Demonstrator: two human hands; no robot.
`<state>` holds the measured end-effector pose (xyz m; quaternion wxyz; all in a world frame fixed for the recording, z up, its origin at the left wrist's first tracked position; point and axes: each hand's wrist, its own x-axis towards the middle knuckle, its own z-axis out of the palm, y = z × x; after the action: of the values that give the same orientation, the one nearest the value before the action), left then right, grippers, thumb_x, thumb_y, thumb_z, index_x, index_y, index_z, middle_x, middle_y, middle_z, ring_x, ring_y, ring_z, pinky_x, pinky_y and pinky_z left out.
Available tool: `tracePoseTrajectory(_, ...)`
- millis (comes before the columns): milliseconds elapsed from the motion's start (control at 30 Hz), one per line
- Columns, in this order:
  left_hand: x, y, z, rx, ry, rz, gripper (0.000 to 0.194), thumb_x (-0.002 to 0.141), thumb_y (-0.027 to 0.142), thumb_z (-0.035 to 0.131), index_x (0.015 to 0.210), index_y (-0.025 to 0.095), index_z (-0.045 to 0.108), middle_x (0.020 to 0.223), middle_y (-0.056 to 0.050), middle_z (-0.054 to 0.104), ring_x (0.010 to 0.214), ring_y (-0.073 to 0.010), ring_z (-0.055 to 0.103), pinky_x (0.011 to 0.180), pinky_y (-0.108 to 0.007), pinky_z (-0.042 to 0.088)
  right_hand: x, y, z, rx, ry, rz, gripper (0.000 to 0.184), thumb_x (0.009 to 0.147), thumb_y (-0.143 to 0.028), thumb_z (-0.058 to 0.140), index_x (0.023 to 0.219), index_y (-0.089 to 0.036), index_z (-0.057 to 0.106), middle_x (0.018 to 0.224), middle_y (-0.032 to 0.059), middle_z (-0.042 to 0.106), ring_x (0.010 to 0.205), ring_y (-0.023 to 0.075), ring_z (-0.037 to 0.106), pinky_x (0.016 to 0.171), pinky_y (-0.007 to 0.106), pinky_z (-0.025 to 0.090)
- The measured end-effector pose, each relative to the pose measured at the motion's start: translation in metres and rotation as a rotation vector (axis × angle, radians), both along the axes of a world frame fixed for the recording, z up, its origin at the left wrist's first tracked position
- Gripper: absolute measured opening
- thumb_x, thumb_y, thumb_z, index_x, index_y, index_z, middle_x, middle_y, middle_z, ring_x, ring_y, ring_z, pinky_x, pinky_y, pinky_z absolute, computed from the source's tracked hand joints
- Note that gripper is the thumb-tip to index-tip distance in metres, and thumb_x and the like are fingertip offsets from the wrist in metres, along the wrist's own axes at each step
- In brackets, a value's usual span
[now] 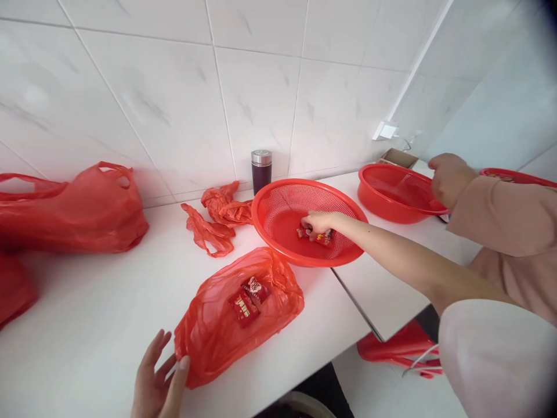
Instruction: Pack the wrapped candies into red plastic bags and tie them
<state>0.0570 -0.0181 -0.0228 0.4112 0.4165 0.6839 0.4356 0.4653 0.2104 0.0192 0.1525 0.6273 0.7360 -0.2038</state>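
Note:
My left hand [155, 380] lies open at the near edge of the white counter [96, 325], fingers apart, its thumb touching the corner of a crumpled red plastic bag [217, 331]. Two small red packets [249, 299] show inside that bag. My right hand [317, 222] reaches from the right into a red perforated basket [278, 200]. Its fingers curl down around a few small red packets [325, 237] on the basket's bottom.
A full red bag [73, 212] lies at far left, an empty twisted one [217, 217] beside a dark flask [261, 168] at the tiled wall. Another person's hand [448, 177] in a pink sleeve rests at a second red basket [391, 194]. A gap splits two counters [354, 302].

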Motion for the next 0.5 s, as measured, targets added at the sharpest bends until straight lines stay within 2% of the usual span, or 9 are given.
tracePoseTrajectory(167, 0.006, -0.002, 0.008, -0.004, -0.038, -0.009, 0.076, 0.08, 0.061, 0.057, 0.146, 0.035, 0.03, 0.154, -0.005, 0.033, 0.13, -0.038, 0.043, 0.102, -0.057, 0.042, -0.002, -0.002, 0.008, 0.038, 0.048, 0.029, 0.027, 0.066, -0.03, 0.076, 0.09, -0.018, 0.067, 0.094, 0.0066, 0.065, 0.077, 0.0176, 0.059, 0.063, 0.026, 0.042)
tracePoseTrajectory(300, -0.001, -0.007, 0.004, 0.02, -0.005, -0.018, 0.073, 0.081, 0.06, 0.056, 0.145, 0.037, 0.03, 0.153, -0.004, 0.034, 0.128, -0.0366, 0.046, 0.102, -0.054, 0.043, 0.002, -0.003, 0.022, 0.081, 0.133, 0.024, 0.02, 0.074, -0.027, 0.069, 0.092, -0.017, 0.068, 0.091, 0.0054, 0.068, 0.074, 0.0154, 0.061, 0.063, 0.025, 0.043)
tracePoseTrajectory(400, -0.01, -0.008, -0.004, 0.04, 0.019, -0.029, 0.072, 0.082, 0.058, 0.056, 0.145, 0.038, 0.029, 0.153, -0.005, 0.036, 0.123, -0.0339, 0.051, 0.098, -0.05, 0.047, 0.0, -0.009, 0.041, 0.087, 0.209, 0.03, 0.025, 0.08, -0.027, 0.063, 0.103, -0.019, 0.067, 0.095, 0.0044, 0.069, 0.07, 0.013, 0.061, 0.063, 0.025, 0.045)
tracePoseTrajectory(500, -0.017, -0.006, -0.011, 0.032, 0.045, -0.035, 0.076, 0.078, 0.059, 0.059, 0.145, 0.035, 0.032, 0.144, -0.008, 0.046, 0.112, -0.0308, 0.059, 0.087, -0.044, 0.053, -0.02, -0.024, 0.073, 0.2, 0.413, 0.071, 0.027, 0.083, -0.029, 0.061, 0.108, -0.021, 0.066, 0.098, 0.003, 0.067, 0.076, 0.0134, 0.061, 0.069, 0.026, 0.047)
